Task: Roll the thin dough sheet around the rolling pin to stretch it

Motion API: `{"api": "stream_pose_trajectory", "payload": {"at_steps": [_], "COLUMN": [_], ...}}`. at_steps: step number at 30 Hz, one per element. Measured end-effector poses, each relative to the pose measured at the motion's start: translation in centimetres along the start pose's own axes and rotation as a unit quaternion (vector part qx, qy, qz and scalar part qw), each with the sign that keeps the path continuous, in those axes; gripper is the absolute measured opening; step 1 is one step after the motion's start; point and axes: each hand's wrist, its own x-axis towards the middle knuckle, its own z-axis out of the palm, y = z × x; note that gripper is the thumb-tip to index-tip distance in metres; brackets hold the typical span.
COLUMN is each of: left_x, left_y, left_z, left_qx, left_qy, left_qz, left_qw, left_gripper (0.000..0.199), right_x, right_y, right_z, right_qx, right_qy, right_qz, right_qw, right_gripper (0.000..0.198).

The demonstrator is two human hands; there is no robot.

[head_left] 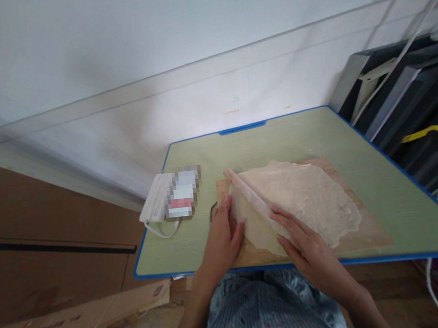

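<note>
Dough sheet [309,199], rolled broad and thin, is spread over a wooden board [371,234], with the far and right edges left wavy and ragged. To the right of the rolling pin [250,194] the surface is pale, matt and faintly wrinkled; to the left a smoother, yellower stretch is shown. The pin, a slim, straight cylinder of light wood dulled by a whitish coating, is laid slantwise across the sheet, its far end near the board's left edge.

The near part of the pin is covered by the right hand [305,243], whose grip is closed around it, fingers over the top and thumb on the near side. The left hand [221,239] is placed at the left edge of the sheet, its grip loose, fingers curved and thumb held apart; whether the dough is pressed by the fingertips cannot be told.

The board is carried by a counter [196,250] with a flat, pale green top, rounded corners and a blue rim. On its left side a pixelated, flat rectangular device [183,191] is set against a white, box-like object [155,196], from which a soft white loop [164,234] is hung.
</note>
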Motion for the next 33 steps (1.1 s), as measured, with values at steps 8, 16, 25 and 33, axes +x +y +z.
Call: {"api": "stream_pose_trajectory", "payload": {"at_steps": [8, 16, 25, 33], "left_x": [-0.1, 1.4, 0.5, -0.8], "left_y": [-0.1, 2.8, 0.9, -0.4], "left_z": [-0.1, -0.7, -0.7, -1.5], "left_qx": [0.009, 0.251, 0.171, 0.064], "left_qy": [-0.015, -0.066, -0.059, 0.096], "left_qz": [0.023, 0.041, 0.045, 0.015], "left_qw": [1.000, 0.965, 0.983, 0.993], "left_gripper": [0.052, 0.047, 0.048, 0.057], "right_x": [-0.1, -0.1, 0.0, 0.1], "right_y": [0.1, 0.2, 0.1, 0.4], "right_z": [0.0, 0.0, 0.0, -0.7], "right_qx": [-0.002, -0.010, -0.002, -0.036], "right_qy": [-0.002, 0.003, 0.015, -0.019], "right_qz": [-0.006, -0.011, -0.006, -0.039], "right_qw": [1.000, 1.000, 1.000, 0.998], "right_gripper": [0.042, 0.043, 0.039, 0.041]}}
